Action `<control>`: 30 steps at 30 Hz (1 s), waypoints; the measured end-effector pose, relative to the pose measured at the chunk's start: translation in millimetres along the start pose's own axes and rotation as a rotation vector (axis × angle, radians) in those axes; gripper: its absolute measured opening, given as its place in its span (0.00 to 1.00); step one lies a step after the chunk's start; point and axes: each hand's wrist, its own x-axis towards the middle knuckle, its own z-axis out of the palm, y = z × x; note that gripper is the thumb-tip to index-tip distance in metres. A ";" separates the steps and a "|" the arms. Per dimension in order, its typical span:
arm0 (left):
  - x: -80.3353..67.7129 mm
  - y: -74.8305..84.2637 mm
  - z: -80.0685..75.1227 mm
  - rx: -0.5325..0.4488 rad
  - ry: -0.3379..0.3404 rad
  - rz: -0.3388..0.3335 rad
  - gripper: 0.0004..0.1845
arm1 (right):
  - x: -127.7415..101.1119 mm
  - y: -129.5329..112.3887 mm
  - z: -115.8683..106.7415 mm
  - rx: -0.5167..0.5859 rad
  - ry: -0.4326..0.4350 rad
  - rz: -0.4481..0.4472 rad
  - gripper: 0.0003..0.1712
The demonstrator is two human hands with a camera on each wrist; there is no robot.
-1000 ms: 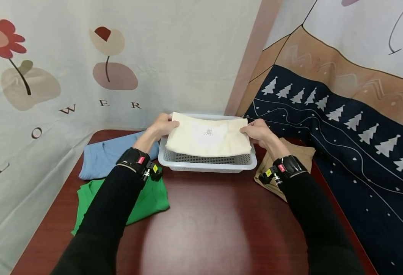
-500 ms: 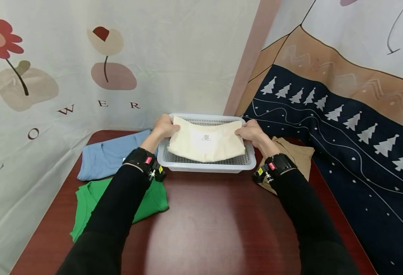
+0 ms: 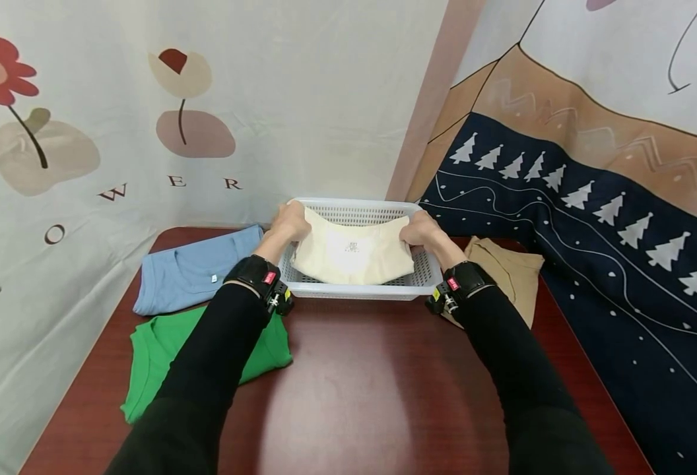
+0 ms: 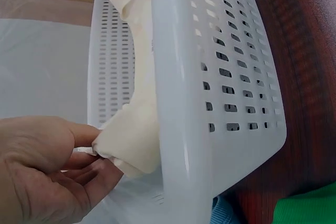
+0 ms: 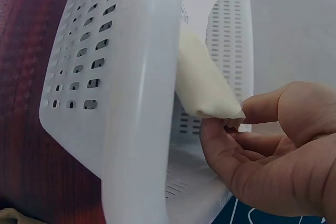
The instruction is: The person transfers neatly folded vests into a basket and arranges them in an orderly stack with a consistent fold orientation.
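A dark red-brown polished wooden table [image 3: 354, 396] fills the lower part of the head view, backed by a pale cloth wall hanging printed with flowers and letters [image 3: 146, 99] on the left and a navy hanging patterned with white fir trees [image 3: 592, 218] on the right. On the table's left side lie a folded light-blue garment [image 3: 188, 267] and, nearer the person, a folded bright green garment [image 3: 158, 343] partly under the left sleeve; a folded tan garment [image 3: 505, 270] lies on the right, just beside the basket. At the far middle of the table stands a white perforated plastic basket [image 3: 354, 290], and sagging into it between the two hands is a folded cream-coloured cloth with a small grey print [image 3: 351, 254]. The left hand [image 3: 289, 224] pinches the cloth's left end between thumb and curled fingers just inside the basket's left wall, as its wrist view shows. The right hand [image 3: 422, 231] pinches the right end in the same way. Whether the cloth's middle already touches the basket floor is hard to tell, since the near wall hides it.
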 end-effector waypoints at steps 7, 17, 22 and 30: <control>51.5 -26.9 26.9 0.040 -0.049 0.040 0.10 | 0.1 -4.1 4.8 -0.059 -0.015 0.011 0.18; 89.1 -41.7 57.2 0.142 -0.077 0.024 0.11 | 35.0 10.0 14.3 -0.260 0.001 -0.035 0.12; 92.8 -39.9 62.4 0.158 -0.106 0.025 0.15 | 86.2 38.9 24.4 -0.377 0.012 -0.069 0.09; 78.8 -34.3 63.7 0.199 -0.107 0.044 0.16 | 67.2 25.4 27.6 -0.441 0.009 -0.035 0.12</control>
